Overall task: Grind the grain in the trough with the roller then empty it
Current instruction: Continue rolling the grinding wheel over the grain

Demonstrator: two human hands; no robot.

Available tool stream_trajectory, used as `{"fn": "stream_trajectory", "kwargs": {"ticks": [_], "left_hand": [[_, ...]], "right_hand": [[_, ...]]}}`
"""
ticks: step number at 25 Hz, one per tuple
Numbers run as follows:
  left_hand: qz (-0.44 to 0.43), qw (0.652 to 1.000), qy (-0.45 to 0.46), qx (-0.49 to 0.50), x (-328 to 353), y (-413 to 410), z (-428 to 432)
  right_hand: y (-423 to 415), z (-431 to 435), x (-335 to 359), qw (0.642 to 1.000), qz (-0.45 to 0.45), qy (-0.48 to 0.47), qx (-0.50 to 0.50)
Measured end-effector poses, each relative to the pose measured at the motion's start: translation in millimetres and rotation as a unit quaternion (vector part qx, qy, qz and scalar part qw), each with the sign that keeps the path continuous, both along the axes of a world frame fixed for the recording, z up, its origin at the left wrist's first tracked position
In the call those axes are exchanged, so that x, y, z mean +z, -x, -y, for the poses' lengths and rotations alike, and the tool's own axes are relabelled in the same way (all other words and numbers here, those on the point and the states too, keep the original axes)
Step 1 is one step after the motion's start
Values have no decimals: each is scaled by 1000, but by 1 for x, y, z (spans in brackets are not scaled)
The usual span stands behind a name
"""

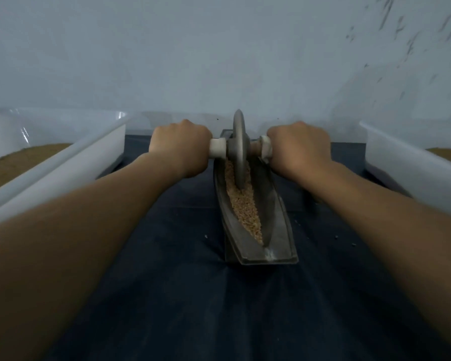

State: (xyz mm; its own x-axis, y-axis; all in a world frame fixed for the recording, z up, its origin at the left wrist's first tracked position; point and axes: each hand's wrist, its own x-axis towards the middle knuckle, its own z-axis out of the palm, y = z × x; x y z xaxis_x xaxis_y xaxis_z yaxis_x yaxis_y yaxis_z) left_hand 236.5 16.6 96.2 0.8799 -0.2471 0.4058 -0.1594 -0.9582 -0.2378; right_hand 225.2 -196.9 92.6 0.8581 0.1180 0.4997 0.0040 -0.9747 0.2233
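Head view: trough (277, 217) lengthwise away from camera, roller (238, 149) axle seemingly crosswise.

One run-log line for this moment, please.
roller: far end of trough | left hand: grips its handle | right hand: grips its handle | grain: in trough, unemptied

Your view is dim and bluish, with soft light and only faint shadows. A small glare sits on the white tub (24, 131) at your left. The grain (242, 204) looks sharpest; toward the edges the lens bends lines and the specks on the wall (219, 48) smear.
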Motion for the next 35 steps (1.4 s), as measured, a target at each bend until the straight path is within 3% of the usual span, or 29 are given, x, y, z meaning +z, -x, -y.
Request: {"fn": "stream_trajectory", "kwargs": {"ticks": [5,9,11,17,25,28,31,35], "left_hand": [[12,999,-44,-24,3,45,-4],[95,990,-67,-80,1,78,-15],[116,988,-71,-75,-1,71,-13],[86,996,-29,-14,-3,4,6],[48,996,-34,-62,-3,70,-9],[85,991,-48,-90,-1,84,-16],[93,992,-63,-64,-4,62,-9],[29,999,-34,-10,-2,10,4]], "right_hand": [[46,11,-2,998,-50,-9,38],[96,29,-2,994,52,29,88],[92,27,-4,996,49,31,72],[4,4,-11,1000,16,-13,7],[75,16,-1,998,-9,13,53],[99,26,1,998,6,18,68],[78,24,-6,999,14,13,50],[11,6,-13,999,28,-11,23]]}}
